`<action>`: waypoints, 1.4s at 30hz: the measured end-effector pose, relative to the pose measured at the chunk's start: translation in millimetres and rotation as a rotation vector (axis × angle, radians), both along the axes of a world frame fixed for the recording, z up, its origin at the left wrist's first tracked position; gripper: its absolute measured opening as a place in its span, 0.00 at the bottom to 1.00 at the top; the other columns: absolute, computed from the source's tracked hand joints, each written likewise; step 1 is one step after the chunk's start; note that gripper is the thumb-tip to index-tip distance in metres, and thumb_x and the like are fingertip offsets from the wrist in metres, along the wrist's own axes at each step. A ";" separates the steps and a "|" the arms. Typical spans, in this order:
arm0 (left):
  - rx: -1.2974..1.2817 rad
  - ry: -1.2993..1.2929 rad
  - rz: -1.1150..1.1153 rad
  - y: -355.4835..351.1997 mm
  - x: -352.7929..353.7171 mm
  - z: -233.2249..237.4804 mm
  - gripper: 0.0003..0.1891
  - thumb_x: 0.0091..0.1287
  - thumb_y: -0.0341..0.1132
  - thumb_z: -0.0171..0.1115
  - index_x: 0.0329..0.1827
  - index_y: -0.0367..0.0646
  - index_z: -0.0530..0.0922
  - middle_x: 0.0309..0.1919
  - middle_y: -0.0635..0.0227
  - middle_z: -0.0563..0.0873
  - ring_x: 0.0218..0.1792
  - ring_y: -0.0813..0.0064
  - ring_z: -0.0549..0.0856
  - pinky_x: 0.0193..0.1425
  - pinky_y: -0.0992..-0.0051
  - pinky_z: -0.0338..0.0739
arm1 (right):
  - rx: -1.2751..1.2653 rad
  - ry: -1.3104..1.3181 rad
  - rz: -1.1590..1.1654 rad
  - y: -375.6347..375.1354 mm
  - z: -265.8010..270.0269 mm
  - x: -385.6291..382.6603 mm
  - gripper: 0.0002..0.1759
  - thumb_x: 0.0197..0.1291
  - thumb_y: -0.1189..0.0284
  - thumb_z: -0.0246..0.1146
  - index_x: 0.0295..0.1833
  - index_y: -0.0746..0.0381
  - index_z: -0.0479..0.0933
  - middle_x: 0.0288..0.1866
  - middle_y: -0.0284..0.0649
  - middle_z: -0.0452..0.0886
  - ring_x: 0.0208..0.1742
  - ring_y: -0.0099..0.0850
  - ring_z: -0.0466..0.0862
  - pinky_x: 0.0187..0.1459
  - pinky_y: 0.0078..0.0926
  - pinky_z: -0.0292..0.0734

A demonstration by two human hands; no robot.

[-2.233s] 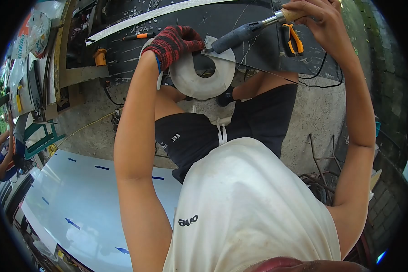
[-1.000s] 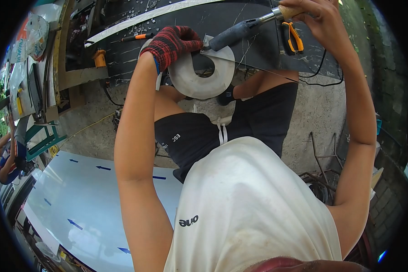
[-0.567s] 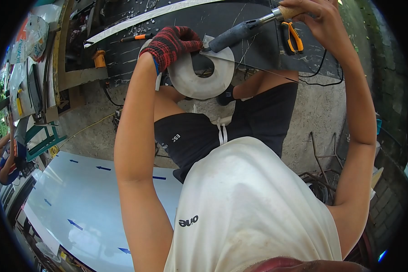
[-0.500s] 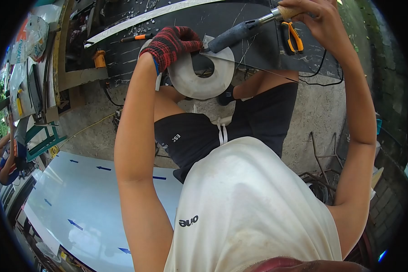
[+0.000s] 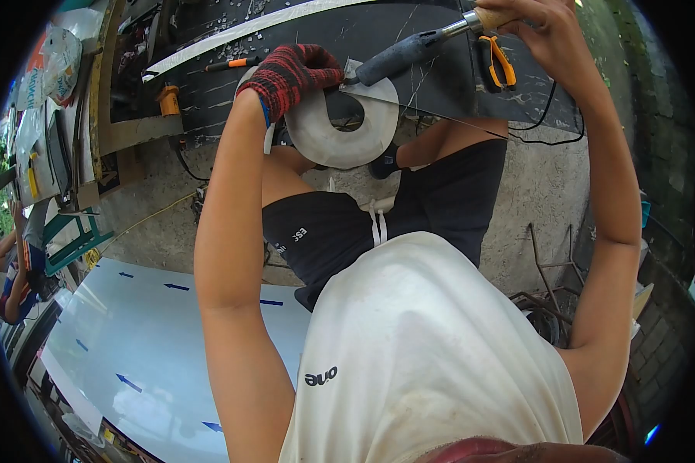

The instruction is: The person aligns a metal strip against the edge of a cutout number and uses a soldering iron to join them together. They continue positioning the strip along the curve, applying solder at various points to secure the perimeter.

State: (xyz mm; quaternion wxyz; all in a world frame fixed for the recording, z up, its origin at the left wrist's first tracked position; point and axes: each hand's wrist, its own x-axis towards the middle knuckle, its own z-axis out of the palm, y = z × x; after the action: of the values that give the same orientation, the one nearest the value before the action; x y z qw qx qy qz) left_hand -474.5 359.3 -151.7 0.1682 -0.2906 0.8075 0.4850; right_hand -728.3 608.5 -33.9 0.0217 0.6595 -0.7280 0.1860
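Note:
My left hand point(image 5: 292, 74), in a red and black knit glove, grips the upper left edge of a curved grey metal piece point(image 5: 340, 133) at the edge of the dark workbench point(image 5: 301, 46). My bare right hand point(image 5: 544, 35) holds the wooden handle of a soldering iron point(image 5: 417, 48). The iron's dark barrel slants down to the left, and its tip meets the metal piece just beside my gloved fingers.
Orange-handled pliers point(image 5: 496, 65) lie on the bench under my right hand, and an orange-handled screwdriver point(image 5: 235, 63) lies left of the glove. A black cable point(image 5: 544, 123) hangs off the bench. A large white sheet with blue arrows point(image 5: 147, 347) lies lower left. Another person point(image 5: 11, 262) sits at the far left.
The view and both hands have shifted very slightly upward. The iron's tip stays on the metal piece and both grips are the same.

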 end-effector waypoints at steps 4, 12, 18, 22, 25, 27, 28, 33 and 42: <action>0.004 -0.020 0.016 3.3 -0.2 7.0 0.13 0.67 0.41 0.76 0.51 0.48 0.91 0.43 0.68 0.93 0.47 0.76 0.88 0.60 0.69 0.80 | -0.022 -0.010 -0.048 7.7 -2.2 -5.5 0.20 0.47 0.90 0.65 0.45 0.61 0.91 0.41 0.37 0.88 0.48 0.34 0.82 0.57 0.37 0.65; 0.050 -0.010 0.014 3.6 -0.7 11.0 0.14 0.67 0.40 0.75 0.52 0.46 0.90 0.43 0.67 0.93 0.46 0.75 0.88 0.59 0.68 0.81 | -0.005 -0.450 -0.491 55.2 32.3 -28.7 0.17 0.61 0.87 0.63 0.52 0.64 0.88 0.47 0.41 0.88 0.54 0.38 0.85 0.66 0.35 0.74; -0.045 0.039 -0.023 1.3 -1.3 2.1 0.14 0.65 0.40 0.76 0.50 0.44 0.90 0.39 0.65 0.93 0.40 0.73 0.88 0.52 0.67 0.84 | -0.176 -0.288 -0.614 124.8 -6.7 -64.3 0.18 0.70 0.64 0.70 0.62 0.55 0.86 0.52 0.36 0.92 0.51 0.24 0.89 0.52 0.26 0.81; 0.025 0.035 0.029 1.8 0.3 3.2 0.13 0.64 0.39 0.76 0.49 0.44 0.90 0.39 0.65 0.93 0.40 0.74 0.88 0.52 0.68 0.83 | -0.138 -0.379 -0.866 127.3 -29.5 -49.8 0.20 0.72 0.64 0.69 0.65 0.62 0.83 0.52 0.37 0.90 0.46 0.23 0.86 0.51 0.24 0.79; 0.003 0.038 0.019 1.7 0.7 2.5 0.13 0.64 0.39 0.76 0.49 0.44 0.90 0.39 0.65 0.93 0.40 0.73 0.88 0.52 0.68 0.83 | -0.166 -0.577 -0.930 131.4 -59.7 -53.7 0.23 0.73 0.66 0.69 0.67 0.67 0.80 0.53 0.38 0.88 0.45 0.22 0.83 0.48 0.23 0.78; 0.023 0.021 0.008 0.8 0.3 1.5 0.11 0.66 0.39 0.75 0.48 0.45 0.90 0.39 0.69 0.93 0.42 0.77 0.86 0.55 0.69 0.81 | -0.177 -0.672 -0.877 132.3 -77.7 -57.7 0.27 0.72 0.67 0.70 0.70 0.70 0.76 0.52 0.38 0.86 0.43 0.21 0.81 0.46 0.22 0.78; 0.017 0.026 0.008 1.5 -0.1 4.7 0.11 0.66 0.39 0.75 0.48 0.45 0.90 0.39 0.69 0.93 0.42 0.77 0.86 0.55 0.69 0.81 | -0.185 -0.670 -0.873 128.8 -84.4 -56.6 0.27 0.72 0.67 0.70 0.70 0.70 0.76 0.52 0.38 0.86 0.43 0.21 0.81 0.46 0.22 0.78; -0.017 -0.008 0.023 5.3 -0.5 9.8 0.11 0.66 0.39 0.76 0.48 0.45 0.90 0.39 0.68 0.93 0.44 0.76 0.87 0.56 0.68 0.81 | -0.264 -0.672 -0.896 109.4 -119.0 -61.6 0.23 0.70 0.69 0.70 0.66 0.69 0.79 0.45 0.38 0.87 0.38 0.24 0.84 0.44 0.27 0.79; -0.019 -0.003 0.023 3.8 -0.3 6.2 0.13 0.66 0.39 0.76 0.50 0.45 0.90 0.40 0.67 0.92 0.42 0.75 0.87 0.55 0.67 0.81 | -0.253 -0.736 -0.965 92.3 -141.9 -56.7 0.24 0.72 0.68 0.69 0.68 0.68 0.77 0.49 0.37 0.85 0.40 0.22 0.82 0.43 0.24 0.79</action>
State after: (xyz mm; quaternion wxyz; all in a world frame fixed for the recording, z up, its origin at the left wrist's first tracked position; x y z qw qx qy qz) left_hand -474.8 363.1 -145.6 0.1612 -0.3022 0.8085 0.4785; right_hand -784.9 700.8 -175.9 -0.0710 0.1408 -0.8764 0.4551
